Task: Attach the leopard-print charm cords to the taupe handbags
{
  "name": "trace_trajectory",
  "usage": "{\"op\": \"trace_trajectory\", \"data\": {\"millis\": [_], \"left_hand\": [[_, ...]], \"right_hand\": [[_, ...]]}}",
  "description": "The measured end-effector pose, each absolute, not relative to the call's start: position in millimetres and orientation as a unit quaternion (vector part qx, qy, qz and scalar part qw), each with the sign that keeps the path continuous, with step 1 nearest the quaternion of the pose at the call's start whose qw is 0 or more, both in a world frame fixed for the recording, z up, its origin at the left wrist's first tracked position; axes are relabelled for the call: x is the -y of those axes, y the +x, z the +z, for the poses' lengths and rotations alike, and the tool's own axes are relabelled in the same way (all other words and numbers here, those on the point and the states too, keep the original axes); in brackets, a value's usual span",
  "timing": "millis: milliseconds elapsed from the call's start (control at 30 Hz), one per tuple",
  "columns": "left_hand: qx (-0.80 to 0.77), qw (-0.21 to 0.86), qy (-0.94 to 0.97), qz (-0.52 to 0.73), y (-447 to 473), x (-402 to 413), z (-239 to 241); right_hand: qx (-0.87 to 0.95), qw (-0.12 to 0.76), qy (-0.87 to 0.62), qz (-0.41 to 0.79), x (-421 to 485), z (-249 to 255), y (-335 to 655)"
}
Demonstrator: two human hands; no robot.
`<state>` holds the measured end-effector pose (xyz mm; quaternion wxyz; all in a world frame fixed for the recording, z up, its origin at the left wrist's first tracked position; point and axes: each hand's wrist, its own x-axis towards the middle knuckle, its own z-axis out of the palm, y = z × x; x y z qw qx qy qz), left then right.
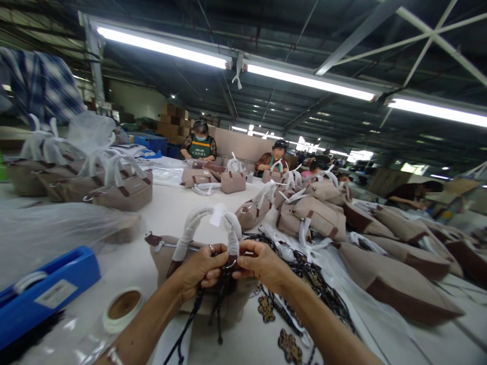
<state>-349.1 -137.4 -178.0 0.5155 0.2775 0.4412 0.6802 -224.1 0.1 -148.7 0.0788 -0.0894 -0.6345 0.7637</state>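
A beige handbag (162,253) with brown trim stands in front of me, its handle (190,225) wrapped in white paper. My left hand (203,266) is closed in a pinch at the brown base of the handle, on a black braided cord (197,304) whose ends hang down the bag's front. Opposite it, my right hand (262,263) pinches by the metal ring (231,263) at the same spot. Fingers partly hide the cord's loop there. Right of the bag lie leopard-print flower charms (266,309) and a pile of black cords (323,289).
A blue tape dispenser (57,291) and a tape roll (124,309) lie at left. Wrapped handbags (122,187) stand behind them; more handbags (403,279) are heaped at right. Across the table, a person in a green apron (200,148) and other people work.
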Motion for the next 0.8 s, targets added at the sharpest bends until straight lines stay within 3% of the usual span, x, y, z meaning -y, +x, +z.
{"op": "trace_trajectory", "data": {"millis": [200, 300, 533, 633, 800], "left_hand": [[-0.505, 0.422, 0.268, 0.703, -350.0, 134.2, -181.7], [-0.583, 0.322, 0.260, 0.699, -346.4, 133.8, -182.3], [-0.727, 0.087, 0.398, 0.553, -339.0, 152.9, -181.5], [-0.720, -0.051, 0.483, 0.496, -341.1, 160.8, -183.7], [-0.734, -0.140, 0.517, 0.418, -342.7, 161.3, -191.1]], "right_hand": [[0.673, 0.066, -0.086, 0.732, -2.1, -144.1, -231.7], [0.693, 0.078, -0.085, 0.711, 2.3, -146.1, -236.9], [0.756, 0.135, -0.129, 0.627, 11.5, -153.2, -248.9], [0.745, 0.122, -0.142, 0.640, 13.1, -149.0, -250.9], [0.687, 0.087, -0.152, 0.705, 10.3, -141.9, -250.4]]}}
